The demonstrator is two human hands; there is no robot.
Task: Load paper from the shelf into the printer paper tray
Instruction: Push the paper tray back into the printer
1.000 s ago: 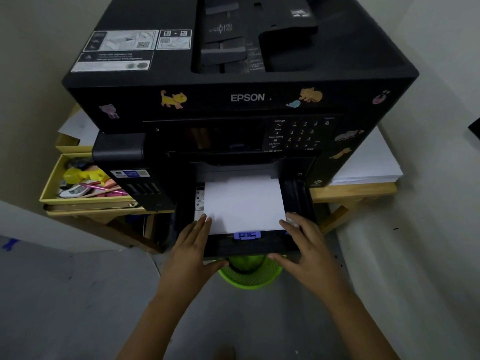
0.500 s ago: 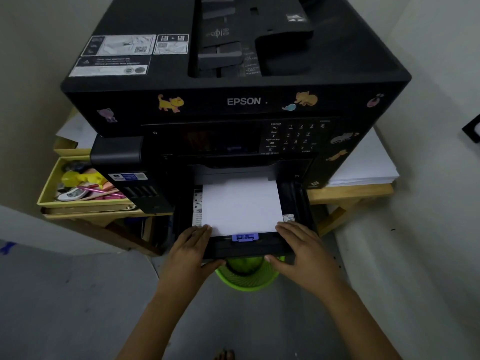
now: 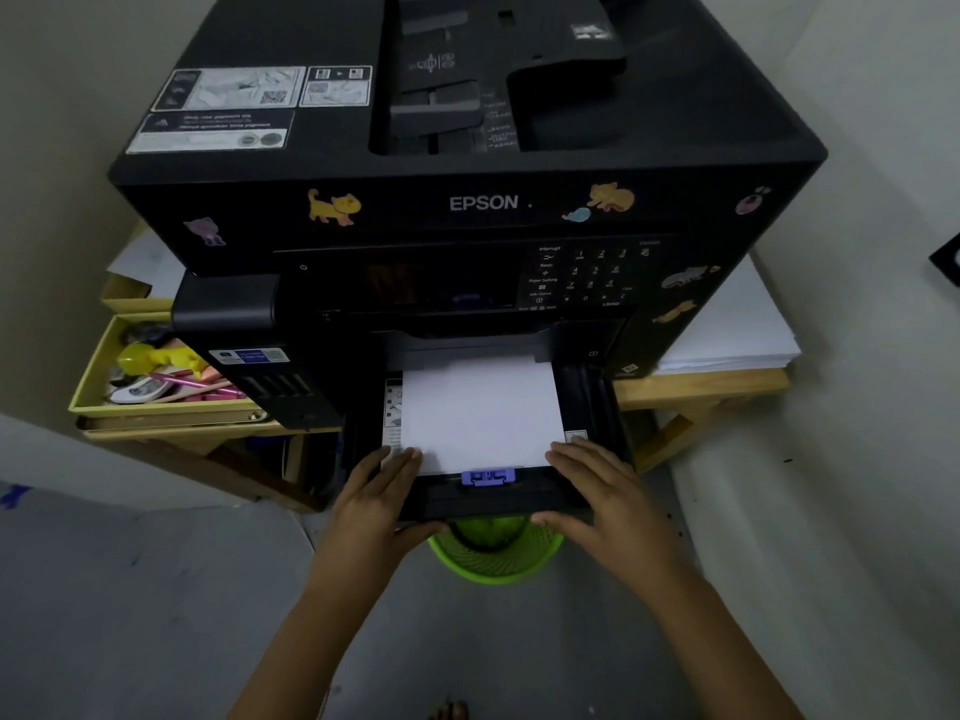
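A big black Epson printer [image 3: 467,200] with animal stickers stands on a low wooden shelf [image 3: 701,389]. Its black paper tray [image 3: 587,402] sticks out partway at the bottom front, with a stack of white paper [image 3: 478,413] lying in it against a blue-purple edge guide [image 3: 488,477]. My left hand [image 3: 376,504] grips the tray's front left corner, fingers on top and thumb under the front lip. My right hand [image 3: 608,498] holds the front right corner the same way.
A second stack of white paper [image 3: 737,330] lies on the shelf right of the printer. A yellow box [image 3: 93,376] of pens and small items sits at the left. A green mesh bin [image 3: 493,550] stands on the grey floor under the tray.
The tray has slid a little further into the printer under both hands, so less of the white paper shows. Both hands moved forward with it.
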